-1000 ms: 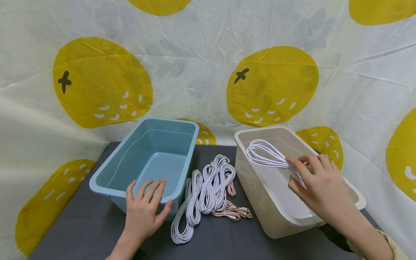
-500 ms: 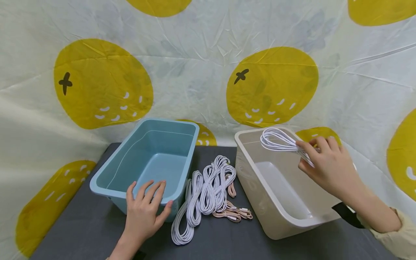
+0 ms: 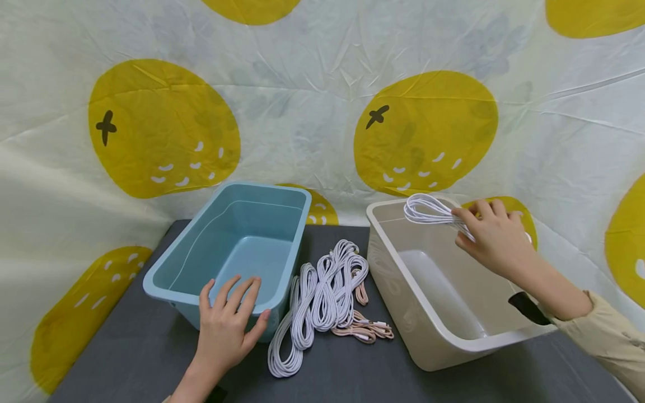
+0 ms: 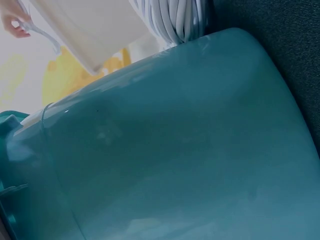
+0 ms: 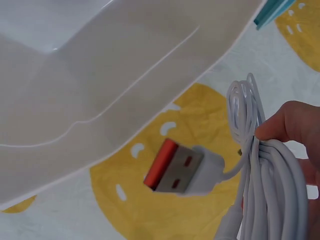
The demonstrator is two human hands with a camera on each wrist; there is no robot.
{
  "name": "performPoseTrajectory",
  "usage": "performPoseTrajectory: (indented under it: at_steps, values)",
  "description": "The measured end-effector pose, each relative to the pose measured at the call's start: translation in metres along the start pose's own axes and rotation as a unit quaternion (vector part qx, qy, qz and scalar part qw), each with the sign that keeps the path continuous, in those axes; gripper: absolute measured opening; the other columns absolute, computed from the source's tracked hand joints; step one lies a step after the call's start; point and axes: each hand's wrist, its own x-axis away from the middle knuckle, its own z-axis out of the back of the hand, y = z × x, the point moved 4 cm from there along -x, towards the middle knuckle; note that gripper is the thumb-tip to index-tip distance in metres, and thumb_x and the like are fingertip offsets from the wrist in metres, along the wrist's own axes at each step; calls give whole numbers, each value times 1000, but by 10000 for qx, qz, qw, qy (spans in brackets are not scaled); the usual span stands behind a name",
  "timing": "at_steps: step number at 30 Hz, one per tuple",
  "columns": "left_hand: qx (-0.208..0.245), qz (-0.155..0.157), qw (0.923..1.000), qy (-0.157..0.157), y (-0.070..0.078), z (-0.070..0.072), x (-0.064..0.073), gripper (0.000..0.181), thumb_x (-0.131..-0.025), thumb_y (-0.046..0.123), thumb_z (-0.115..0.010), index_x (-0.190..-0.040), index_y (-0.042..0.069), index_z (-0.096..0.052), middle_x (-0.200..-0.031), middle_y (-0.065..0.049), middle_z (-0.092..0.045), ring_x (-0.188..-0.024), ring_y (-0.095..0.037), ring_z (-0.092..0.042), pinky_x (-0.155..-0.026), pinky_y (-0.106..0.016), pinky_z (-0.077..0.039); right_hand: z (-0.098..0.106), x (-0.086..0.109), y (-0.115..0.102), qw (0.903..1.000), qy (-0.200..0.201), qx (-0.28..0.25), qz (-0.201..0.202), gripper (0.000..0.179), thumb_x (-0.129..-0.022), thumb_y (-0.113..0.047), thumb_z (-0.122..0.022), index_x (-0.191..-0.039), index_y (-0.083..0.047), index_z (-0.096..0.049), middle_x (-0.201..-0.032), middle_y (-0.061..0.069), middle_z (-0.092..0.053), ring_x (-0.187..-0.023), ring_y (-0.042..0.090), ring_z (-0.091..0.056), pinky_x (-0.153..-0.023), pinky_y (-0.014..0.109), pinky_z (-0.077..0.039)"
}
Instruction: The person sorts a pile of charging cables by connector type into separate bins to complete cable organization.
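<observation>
My right hand [image 3: 496, 238] pinches a coiled white USB cable [image 3: 427, 208] between thumb and fingers, above the far part of the beige bin [image 3: 395, 305]. In the right wrist view the cable's USB plug [image 5: 180, 167], with an orange-red insert, sticks out from the bundle. My left hand [image 3: 227, 322] is at the near rim of the blue bin [image 3: 173, 295], fingers spread and relaxed over the edge. Between the bins lie several white coiled cables [image 3: 325, 296], bunched together. Pinkish-beige cables [image 3: 360, 329] lie beside and partly under them.
Both bins stand on a dark grey tabletop [image 3: 126, 347], one on each side of the cable pile. Behind them hangs a pale cloth [image 3: 312, 129] printed with large yellow fruit. The blue bin's outer wall [image 4: 175, 140] fills most of the left wrist view.
My right hand has lifted the white USB cable higher and farther back over the beige bin, uncovering more of that bin's inside. The left hand stays at the blue bin's rim.
</observation>
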Motion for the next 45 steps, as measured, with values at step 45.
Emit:
performPoseTrajectory:
  at_steps: [45]
  values:
    - [31, -9, 10000, 0, -1, 0, 0, 54, -93, 46, -30, -108, 7, -63, -101, -11, -64, -102, -33, -53, -87, -61, -26, 1, 1, 7, 9977, 291, -601, -121, 32, -70, -11, -64, -102, -9, -61, -93, 15, -54, -86, 38, -44, -61, 50, -32]
